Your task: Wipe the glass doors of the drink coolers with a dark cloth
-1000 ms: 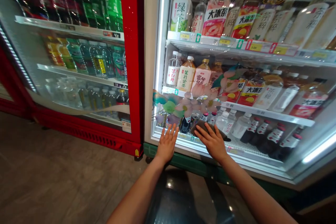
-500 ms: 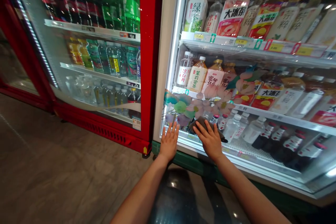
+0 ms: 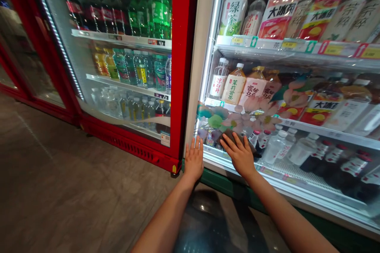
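My right hand (image 3: pixel 242 157) lies spread on a dark cloth (image 3: pixel 228 137), pressing it against the lower part of the glass door of the white-lit fridge. My left hand (image 3: pixel 194 159) rests with its fingers stretched out on the lower left edge of the same door and holds nothing. Just above the hands, a flower sticker (image 3: pixel 234 120) in pink, green and teal decorates the glass. Behind the glass, clear bottles (image 3: pixel 275 146) stand on the bottom shelf to the right of my right hand. Part of the cloth is hidden under my fingers.
A red-framed fridge (image 3: pixel 185 67) with drinks on several shelves stands close on the left. Large labelled bottles (image 3: pixel 279 12) fill the upper shelf behind the right glass. A green base strip (image 3: pixel 221 184) runs under this door. The brown floor (image 3: pixel 74 189) stretches to the lower left.
The view has shifted, so the fridges appear further right. My right hand and the cloth have moved slightly left relative to the door. My left hand stays at the door's edge.
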The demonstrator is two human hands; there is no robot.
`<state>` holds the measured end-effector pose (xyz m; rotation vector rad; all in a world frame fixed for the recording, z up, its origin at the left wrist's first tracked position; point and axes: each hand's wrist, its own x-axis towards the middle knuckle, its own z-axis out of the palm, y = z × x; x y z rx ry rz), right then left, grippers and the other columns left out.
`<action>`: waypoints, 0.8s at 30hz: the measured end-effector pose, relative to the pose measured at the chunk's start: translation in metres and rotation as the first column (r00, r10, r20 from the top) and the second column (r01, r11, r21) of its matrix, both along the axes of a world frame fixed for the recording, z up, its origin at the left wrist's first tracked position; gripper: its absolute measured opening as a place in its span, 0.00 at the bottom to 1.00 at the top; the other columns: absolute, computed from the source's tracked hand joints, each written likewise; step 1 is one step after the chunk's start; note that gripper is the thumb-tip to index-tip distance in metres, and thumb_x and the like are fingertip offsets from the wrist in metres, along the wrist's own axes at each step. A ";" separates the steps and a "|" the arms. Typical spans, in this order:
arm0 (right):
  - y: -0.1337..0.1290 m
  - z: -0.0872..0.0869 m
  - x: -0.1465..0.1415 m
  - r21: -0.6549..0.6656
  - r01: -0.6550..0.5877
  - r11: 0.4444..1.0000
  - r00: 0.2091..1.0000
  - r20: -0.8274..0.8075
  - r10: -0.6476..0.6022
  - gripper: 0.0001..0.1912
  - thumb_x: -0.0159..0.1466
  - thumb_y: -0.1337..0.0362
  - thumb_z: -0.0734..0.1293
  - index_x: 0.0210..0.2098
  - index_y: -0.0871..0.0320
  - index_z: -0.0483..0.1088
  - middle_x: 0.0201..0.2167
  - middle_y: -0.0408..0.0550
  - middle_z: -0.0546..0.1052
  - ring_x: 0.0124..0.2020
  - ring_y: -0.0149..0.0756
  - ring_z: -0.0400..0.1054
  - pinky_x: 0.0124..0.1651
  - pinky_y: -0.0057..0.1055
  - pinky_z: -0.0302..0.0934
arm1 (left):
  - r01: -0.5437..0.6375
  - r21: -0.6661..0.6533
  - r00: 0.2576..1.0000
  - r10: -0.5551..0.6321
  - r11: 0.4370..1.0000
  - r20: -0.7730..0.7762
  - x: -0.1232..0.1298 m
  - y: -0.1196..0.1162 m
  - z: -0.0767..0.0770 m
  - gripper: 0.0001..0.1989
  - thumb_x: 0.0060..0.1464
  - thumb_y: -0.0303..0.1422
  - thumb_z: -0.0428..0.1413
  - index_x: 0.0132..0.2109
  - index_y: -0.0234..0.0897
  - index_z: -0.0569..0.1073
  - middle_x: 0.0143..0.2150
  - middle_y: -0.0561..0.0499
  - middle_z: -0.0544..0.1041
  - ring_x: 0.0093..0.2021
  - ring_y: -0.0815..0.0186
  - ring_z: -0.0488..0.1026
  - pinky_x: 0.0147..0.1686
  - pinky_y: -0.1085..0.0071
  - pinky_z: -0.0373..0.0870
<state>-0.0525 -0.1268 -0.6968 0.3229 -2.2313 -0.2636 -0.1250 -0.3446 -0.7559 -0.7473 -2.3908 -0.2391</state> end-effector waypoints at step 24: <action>-0.091 -0.011 -0.066 0.026 -0.120 0.992 0.992 0.045 0.119 0.26 0.71 0.68 0.62 0.68 0.53 0.63 0.72 0.42 0.61 0.77 0.44 0.34 0.75 0.55 0.18 | -0.082 -0.067 0.997 0.083 0.994 0.007 -0.009 -0.045 -0.017 0.47 0.55 0.24 0.51 0.76 0.29 0.37 0.78 0.40 0.42 0.78 0.53 0.34 0.74 0.49 0.42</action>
